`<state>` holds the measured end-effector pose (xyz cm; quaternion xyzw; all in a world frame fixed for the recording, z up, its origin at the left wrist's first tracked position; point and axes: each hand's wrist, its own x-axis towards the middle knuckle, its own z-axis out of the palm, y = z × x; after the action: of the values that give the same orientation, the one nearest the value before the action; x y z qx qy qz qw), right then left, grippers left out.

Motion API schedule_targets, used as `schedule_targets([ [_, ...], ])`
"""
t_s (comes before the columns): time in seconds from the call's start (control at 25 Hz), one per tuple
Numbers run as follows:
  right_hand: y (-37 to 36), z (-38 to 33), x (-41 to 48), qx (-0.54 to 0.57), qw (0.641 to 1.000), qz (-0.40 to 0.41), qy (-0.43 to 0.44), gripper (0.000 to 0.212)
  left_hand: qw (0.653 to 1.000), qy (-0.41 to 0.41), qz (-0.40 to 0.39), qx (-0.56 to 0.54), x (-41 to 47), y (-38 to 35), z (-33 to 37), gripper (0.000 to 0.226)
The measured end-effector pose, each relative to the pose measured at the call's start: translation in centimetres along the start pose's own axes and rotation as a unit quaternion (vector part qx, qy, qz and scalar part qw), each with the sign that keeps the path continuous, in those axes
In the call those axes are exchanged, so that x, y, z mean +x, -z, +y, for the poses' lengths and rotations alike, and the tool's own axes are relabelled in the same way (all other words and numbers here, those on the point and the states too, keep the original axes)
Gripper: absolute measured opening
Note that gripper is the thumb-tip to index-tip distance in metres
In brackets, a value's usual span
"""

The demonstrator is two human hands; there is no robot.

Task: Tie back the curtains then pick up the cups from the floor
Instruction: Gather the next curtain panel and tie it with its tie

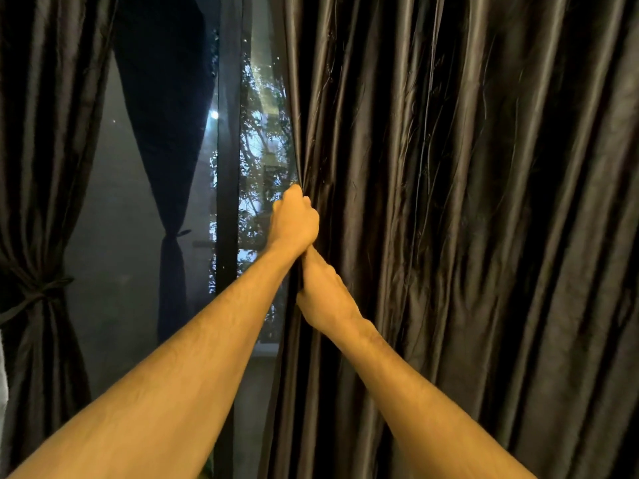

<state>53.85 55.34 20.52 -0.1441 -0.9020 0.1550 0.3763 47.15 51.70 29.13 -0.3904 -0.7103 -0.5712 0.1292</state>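
right curtain (449, 236) hangs loose from 12 to 6, its free edge beside bare glass (114, 236) at 9; left hand (294, 223) above right hand (325, 299), both grip that edge.

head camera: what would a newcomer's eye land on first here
At the centre, the left hand grips the inner edge of the dark, glossy right curtain, and the right hand holds the same edge just below it. At the far left, the left curtain is already gathered by a tie-back. Between the curtains, the window shows leafy trees outside.
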Motion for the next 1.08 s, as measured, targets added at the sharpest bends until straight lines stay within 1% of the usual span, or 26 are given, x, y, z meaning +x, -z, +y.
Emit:
schedule_targets([
  [0.04, 0.1, 0.1, -0.4, -0.014, 1.0, -0.018, 0.004, 0.074, 1.0, -0.003, -0.001, 0.001, -0.1, 0.1, 0.0, 0.027],
  [0.08, 0.2, 0.4, -0.8, -0.034, 0.999, -0.024, 0.016, 0.067, 1.0, -0.006, -0.003, 0.001, -0.1, 0.2, 0.1, 0.029],
  [0.12, 0.4, 0.7, -1.1, -0.053, 0.998, -0.008, 0.035, 0.057, 1.0, -0.009, -0.006, 0.002, -0.2, 0.3, 0.1, 0.029],
  [0.16, 0.8, 1.0, -1.3, -0.069, 0.996, 0.028, 0.057, 0.048, 1.0, -0.011, -0.008, 0.001, -0.2, 0.3, 0.1, 0.028],
  [0.24, 1.9, 2.1, -1.4, -0.1, 0.98, 0.142, 0.094, 0.035, 1.0, -0.02, -0.014, -0.004, -0.1, 0.5, 0.2, 0.031],
  [0.28, 2.5, 2.8, -1.2, -0.122, 0.964, 0.217, 0.098, 0.031, 1.0, -0.024, -0.02, -0.005, -0.1, 0.6, 0.3, 0.033],
  [0.32, 3.2, 3.2, -1.0, -0.141, 0.944, 0.29, 0.076, 0.032, 0.999, -0.026, -0.026, -0.007, -0.2, 0.6, 0.3, 0.034],
  [0.36, 3.9, 3.7, -0.6, -0.139, 0.925, 0.352, 0.027, 0.039, 0.999, -0.026, -0.034, -0.013, -0.2, 0.6, 0.4, 0.034],
  [0.4, 4.7, 3.9, -0.2, -0.105, 0.915, 0.389, -0.035, 0.049, 0.999, -0.025, -0.04, -0.02, -0.3, 0.7, 0.4, 0.034],
  [0.44, 5.4, 4.0, 0.3, -0.044, 0.914, 0.389, -0.102, 0.058, 0.998, -0.025, -0.043, -0.023, -0.3, 0.7, 0.5, 0.034],
  [0.48, 6.0, 4.0, 0.7, 0.028, 0.917, 0.363, -0.165, 0.064, 0.998, -0.025, -0.045, -0.022, -0.4, 0.8, 0.7, 0.034],
  [0.52, 6.3, 4.0, 1.1, 0.09, 0.919, 0.319, -0.212, 0.064, 0.998, -0.023, -0.046, -0.021, -0.5, 0.8, 0.8, 0.034],
  [0.56, 6.3, 4.1, 1.4, 0.12, 0.927, 0.268, -0.236, 0.059, 0.999, -0.019, -0.047, -0.019, -0.6, 0.7, 0.9, 0.035],
  [0.6, 6.0, 4.1, 1.4, 0.117, 0.938, 0.227, -0.236, 0.053, 0.999, -0.014, -0.045, -0.015, -0.6, 0.5, 1.1, 0.035],
  [0.64, 5.7, 3.7, 1.3, 0.1, 0.95, 0.2, -0.219, 0.052, 0.999, -0.008, -0.043, -0.012, -0.7, 0.3, 1.3, 0.035],
  [0.72, 4.7, 2.9, 1.2, 0.088, 0.968, 0.166, -0.169, 0.063, 0.999, -0.004, -0.038, -0.008, -0.7, -0.2, 1.6, 0.034],
  [0.8, 3.4, 2.1, 1.1, 0.096, 0.978, 0.128, -0.135, 0.075, 0.999, -0.004, -0.037, -0.006, -0.7, -0.8, 2.0, 0.033],
  [0.88, 2.6, 1.4, 1.1, 0.101, 0.984, 0.096, -0.112, 0.077, 0.999, -0.005, -0.035, -0.002, -0.9, -1.4, 2.6, 0.033],
  [1.0, 1.9, 1.6, 1.3, 0.097, 0.988, 0.09, -0.083, 0.06, 0.999, -0.005, -0.044, -0.003, -0.7, -2.3, 3.3, 0.033],
  [1.08, 1.7, 1.9, 1.3, 0.077, 0.99, 0.097, -0.074, 0.064, 0.998, 0.014, -0.061, -0.017, -0.3, -2.5, 3.6, 0.029],
])
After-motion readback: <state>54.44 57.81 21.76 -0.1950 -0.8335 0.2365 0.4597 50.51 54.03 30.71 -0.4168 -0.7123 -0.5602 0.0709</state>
